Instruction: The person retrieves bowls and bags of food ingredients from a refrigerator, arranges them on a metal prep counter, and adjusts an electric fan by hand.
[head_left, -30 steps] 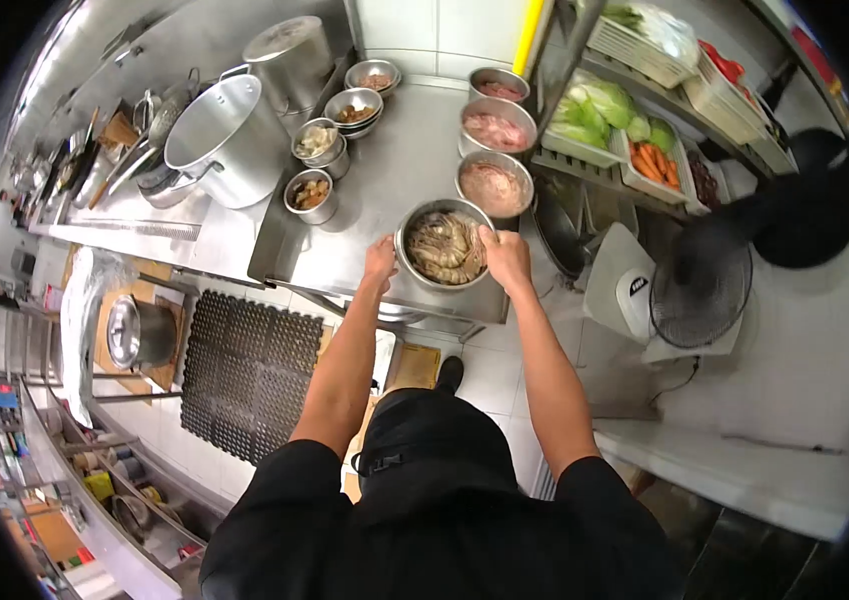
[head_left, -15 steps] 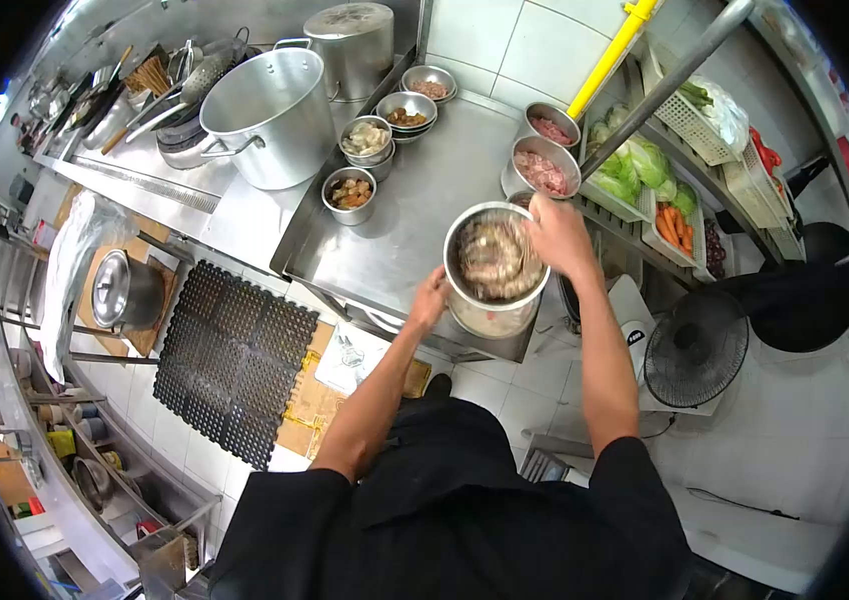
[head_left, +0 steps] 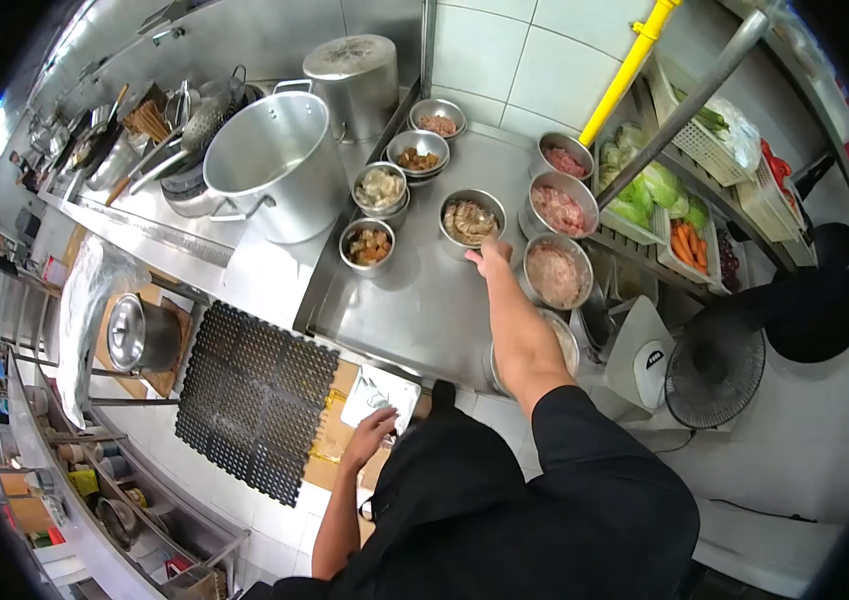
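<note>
My right hand (head_left: pixel 492 258) reaches forward and grips the near rim of a metal bowl (head_left: pixel 472 217) on the steel counter. Greyish-brown pieces that look like shrimp lie in this bowl. My left hand (head_left: pixel 373 436) hangs low in front of the counter, fingers loosely apart, holding nothing. To the right of the gripped bowl, a metal bowl of pale pink meat (head_left: pixel 558 273) stands beside my right forearm. Another metal bowl (head_left: pixel 567 340) is partly hidden behind that forearm.
Several bowls of food (head_left: pixel 367 246) line the counter's left side, near a large open pot (head_left: pixel 275 165). More meat bowls (head_left: pixel 563 203) stand at the right. Vegetable baskets (head_left: pixel 685 245), a scale (head_left: pixel 645 355) and a fan (head_left: pixel 715 360) lie further right. A black mat (head_left: pixel 255 400) covers the floor.
The bowl has moved forward and left from close to my body onto the middle of the counter. My left hand has let go and dropped back; my right hand has followed the bowl.
</note>
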### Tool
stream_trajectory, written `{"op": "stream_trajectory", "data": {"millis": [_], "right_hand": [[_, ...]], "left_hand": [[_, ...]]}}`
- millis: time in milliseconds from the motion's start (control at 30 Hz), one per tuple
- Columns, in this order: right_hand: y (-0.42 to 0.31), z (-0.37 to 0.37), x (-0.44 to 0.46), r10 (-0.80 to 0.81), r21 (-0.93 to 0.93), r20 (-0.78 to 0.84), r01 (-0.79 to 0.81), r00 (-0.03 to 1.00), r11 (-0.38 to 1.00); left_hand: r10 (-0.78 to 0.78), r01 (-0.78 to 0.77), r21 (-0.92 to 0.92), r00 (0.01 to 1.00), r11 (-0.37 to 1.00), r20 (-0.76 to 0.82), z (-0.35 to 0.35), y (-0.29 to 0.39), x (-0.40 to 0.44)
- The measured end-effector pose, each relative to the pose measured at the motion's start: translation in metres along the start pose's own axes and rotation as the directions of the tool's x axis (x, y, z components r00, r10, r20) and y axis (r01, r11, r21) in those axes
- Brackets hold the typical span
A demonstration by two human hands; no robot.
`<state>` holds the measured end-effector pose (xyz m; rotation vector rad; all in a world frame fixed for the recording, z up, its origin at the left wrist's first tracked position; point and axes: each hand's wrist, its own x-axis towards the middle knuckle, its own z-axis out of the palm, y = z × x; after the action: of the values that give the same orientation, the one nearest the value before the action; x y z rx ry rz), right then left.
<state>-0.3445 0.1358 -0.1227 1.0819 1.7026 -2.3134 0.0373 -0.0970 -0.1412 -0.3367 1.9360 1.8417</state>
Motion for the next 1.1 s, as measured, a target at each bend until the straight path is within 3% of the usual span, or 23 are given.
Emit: {"op": "stream_trajectory", "data": {"millis": [67, 100, 167, 267, 300, 367, 433, 467, 500, 533, 567, 633, 667, 700, 733, 767, 800, 833, 900, 933, 967, 1000, 1100], "right_hand": [[0.003, 0.012, 0.027, -0.096, 0.166, 0.060, 0.085, 0.994, 0.982], [0.001, 0.014, 0.018, -0.081, 0.171, 0.058, 0.070, 0.995, 0.983], [-0.008, 0.016, -0.029, -0.251, 0.200, 0.117, 0.224, 0.961, 0.954], [0.061, -0.001, -0.085, -0.543, 0.007, 0.157, 0.549, 0.825, 0.836], [0.072, -0.013, -0.129, -0.507, 0.023, 0.271, 0.521, 0.818, 0.853], [0.129, -0.034, -0.180, -0.459, 0.015, 0.364, 0.488, 0.810, 0.873], [0.162, -0.064, -0.235, -0.347, -0.126, 0.508, 0.467, 0.788, 0.875], [0.182, -0.075, -0.253, -0.373, -0.105, 0.498, 0.481, 0.783, 0.870], [0.202, -0.086, -0.268, -0.405, -0.089, 0.464, 0.496, 0.788, 0.864], [0.221, -0.094, -0.280, -0.577, -0.099, 0.392, 0.656, 0.717, 0.748], [0.239, -0.105, -0.289, -0.714, -0.161, 0.316, 0.777, 0.624, 0.608], [0.249, -0.136, -0.334, -0.547, -0.276, 0.245, 0.599, 0.800, 0.752], [0.258, -0.151, -0.362, -0.666, -0.230, 0.131, 0.676, 0.734, 0.700], [0.258, -0.173, -0.404, -0.681, -0.297, 0.102, 0.676, 0.725, 0.674], [0.275, -0.192, -0.435, -0.644, -0.312, 0.025, 0.618, 0.765, 0.722], [0.283, -0.214, -0.474, -0.584, -0.358, 0.009, 0.548, 0.812, 0.756], [0.299, -0.233, -0.505, -0.503, -0.440, -0.047, 0.434, 0.863, 0.786], [0.314, -0.259, -0.535, -0.538, -0.413, 0.011, 0.494, 0.843, 0.765], [0.352, -0.304, -0.589, -0.424, -0.428, -0.089, 0.350, 0.901, 0.834], [0.381, -0.327, -0.607, -0.520, -0.456, -0.209, 0.389, 0.828, 0.801], [0.426, -0.359, -0.600, -0.465, -0.372, -0.257, 0.358, 0.847, 0.857], [0.423, -0.378, -0.649, -0.274, -0.190, -0.377, 0.216, 0.885, 0.958], [0.484, -0.441, -0.714, -0.246, 0.056, -0.675, 0.380, 0.696, 0.923]], "left_hand": [[-0.255, 0.235, -0.111, 0.937, 0.966, -0.237, -0.031, -0.018, -0.033], [-0.291, 0.253, -0.158, 0.904, 0.954, -0.313, -0.046, -0.037, -0.045], [-0.354, 0.330, -0.129, 0.849, 0.935, -0.392, -0.065, -0.061, -0.068], [-0.500, 0.458, -0.203, 0.764, 0.866, -0.408, -0.079, -0.103, -0.079], [-0.539, 0.492, -0.221, 0.748, 0.842, -0.388, -0.083, -0.118, -0.076], [-0.478, 0.475, -0.093, 0.817, 0.875, -0.323, -0.081, -0.126, -0.064], [-0.251, 0.280, 0.135, 0.948, 0.950, -0.196, -0.083, -0.139, -0.041], [-0.251, 0.272, 0.196, 0.960, 0.942, -0.123, -0.091, -0.146, -0.028], [-0.132, 0.147, 0.277, 0.989, 0.950, -0.069, -0.095, -0.152, -0.012], [-0.020, 0.010, 0.346, 0.999, 0.938, 0.027, -0.093, -0.158, 0.004], [0.086, -0.119, 0.319, 0.990, 0.940, 0.116, -0.092, -0.164, 0.019], [0.117, -0.281, 0.363, 0.903, 0.889, 0.413, -0.092, -0.181, 0.048], [0.158, -0.374, 0.321, 0.829, 0.870, 0.537, -0.090, -0.192, 0.056], [-0.122, -0.314, 0.558, 0.783, 0.768, 0.610, -0.085, -0.195, 0.061], [-0.227, -0.440, 0.630, 0.675, 0.640, 0.702, -0.093, -0.235, 0.083], [-0.456, -0.685, 0.620, 0.444, 0.383, 0.772, -0.095, -0.240, 0.077], [-0.765, -0.276, 0.954, 0.588, 0.117, 0.264, -0.090, -0.266, 0.074], [-0.772, -0.388, 0.916, 0.550, 0.101, 0.319, -0.091, -0.260, 0.057], [-0.728, -0.676, 0.702, 0.362, 0.225, 0.582, -0.072, -0.254, 0.019], [-0.739, -0.764, 0.611, 0.285, 0.210, 0.611, -0.053, -0.246, -0.004], [-0.763, -0.829, 0.525, 0.211, 0.192, 0.611, -0.032, -0.243, -0.026], [-0.789, -0.881, 0.441, 0.142, 0.175, 0.598, -0.015, -0.243, -0.048], [-0.776, -0.930, 0.314, 0.053, 0.190, 0.628, 0.043, -0.243, -0.118]]}}
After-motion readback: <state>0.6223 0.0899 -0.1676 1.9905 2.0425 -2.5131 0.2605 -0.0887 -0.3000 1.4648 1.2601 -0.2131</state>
